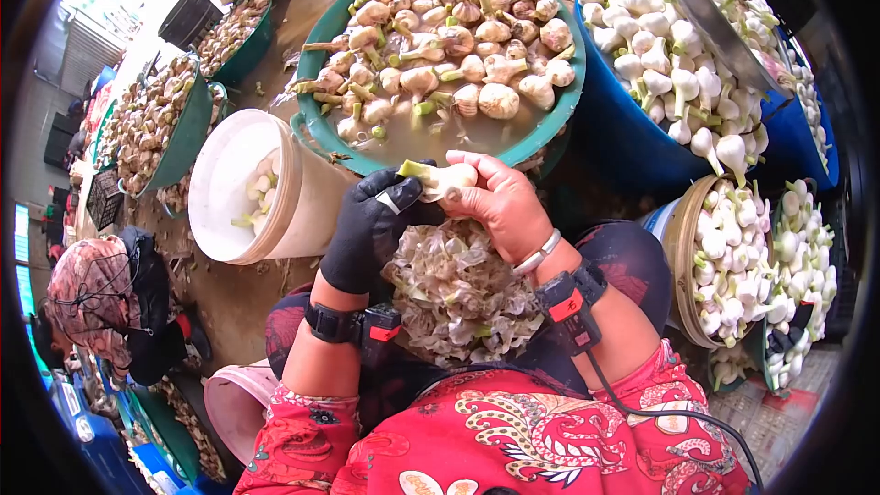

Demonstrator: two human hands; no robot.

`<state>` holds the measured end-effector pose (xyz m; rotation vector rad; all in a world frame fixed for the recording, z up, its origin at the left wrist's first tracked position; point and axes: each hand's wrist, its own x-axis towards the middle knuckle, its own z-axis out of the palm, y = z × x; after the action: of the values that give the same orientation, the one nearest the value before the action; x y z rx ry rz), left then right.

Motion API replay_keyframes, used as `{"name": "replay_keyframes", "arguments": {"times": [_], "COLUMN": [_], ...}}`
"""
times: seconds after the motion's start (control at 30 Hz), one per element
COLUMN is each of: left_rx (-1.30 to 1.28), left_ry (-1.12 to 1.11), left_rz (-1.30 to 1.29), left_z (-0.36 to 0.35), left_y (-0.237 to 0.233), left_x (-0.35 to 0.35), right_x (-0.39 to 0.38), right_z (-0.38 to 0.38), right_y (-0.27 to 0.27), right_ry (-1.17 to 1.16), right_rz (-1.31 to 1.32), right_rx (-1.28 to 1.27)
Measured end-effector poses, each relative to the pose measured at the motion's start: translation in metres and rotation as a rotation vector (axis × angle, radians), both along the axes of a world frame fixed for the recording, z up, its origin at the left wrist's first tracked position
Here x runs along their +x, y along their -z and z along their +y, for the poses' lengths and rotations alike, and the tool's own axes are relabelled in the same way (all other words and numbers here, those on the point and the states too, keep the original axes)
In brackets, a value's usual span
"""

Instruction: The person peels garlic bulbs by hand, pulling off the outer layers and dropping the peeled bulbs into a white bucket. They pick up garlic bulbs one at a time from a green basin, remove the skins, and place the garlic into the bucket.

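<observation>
We hold a garlic bulb point(451, 178) over the heap of peels point(454, 293) in our lap, just before the green basin point(310, 92); the gloved left hand point(371, 220) and bare right hand point(502, 206) both pinch it with curled fingers.

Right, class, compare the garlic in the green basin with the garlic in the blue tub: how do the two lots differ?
The green basin garlic is brownish, with dirty skins; the blue tub garlic is clean white. The green basin garlic sits in murky water; the blue tub garlic is heaped with no water showing. Both are whole bulbs with short green stems.
</observation>
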<state>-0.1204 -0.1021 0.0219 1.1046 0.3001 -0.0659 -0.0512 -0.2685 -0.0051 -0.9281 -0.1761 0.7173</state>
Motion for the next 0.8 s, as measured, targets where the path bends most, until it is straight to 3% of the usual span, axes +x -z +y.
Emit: {"name": "replay_keyframes", "arguments": {"times": [0.17,0.27,0.33,0.47,0.53,0.6,0.63,0.7,0.73,0.8], "left_rx": [-0.032,-0.012,-0.019,-0.103,-0.113,0.007,0.006,0.636,0.633,1.199], "left_ry": [0.008,-0.033,-0.074,-0.092,-0.055,-0.045,-0.043,-0.035,-0.036,0.022], "left_rz": [-0.055,-0.083,-0.09,0.036,0.044,0.055,0.057,-0.122,-0.118,-0.271], "left_z": [0.0,-0.003,-0.006,-0.007,-0.004,0.0,0.002,0.005,0.006,0.006], "left_y": [-0.003,0.003,0.005,0.009,0.01,0.009,0.012,0.021,0.023,0.023], "left_x": [-0.001,0.0,0.002,0.003,0.003,0.002,0.002,0.0,-0.001,0.0], "right_x": [0.003,-0.003,-0.006,-0.008,-0.011,-0.013,-0.011,-0.002,0.0,0.003], "right_z": [-0.002,0.002,0.006,0.01,0.01,0.011,0.008,-0.001,-0.004,-0.007], "right_y": [-0.004,-0.003,-0.003,0.012,0.01,0.009,0.007,0.003,0.003,-0.001], "right_ry": [0.0,0.085,0.18,0.173,0.189,0.109,0.11,-0.149,-0.151,-0.387], "right_rz": [0.155,-0.076,-0.385,-0.515,-0.501,-0.078,-0.077,0.199,0.202,0.388], "right_rx": [0.036,-0.083,-0.196,-0.296,-0.313,-0.066,-0.067,0.016,0.013,-0.099]}}
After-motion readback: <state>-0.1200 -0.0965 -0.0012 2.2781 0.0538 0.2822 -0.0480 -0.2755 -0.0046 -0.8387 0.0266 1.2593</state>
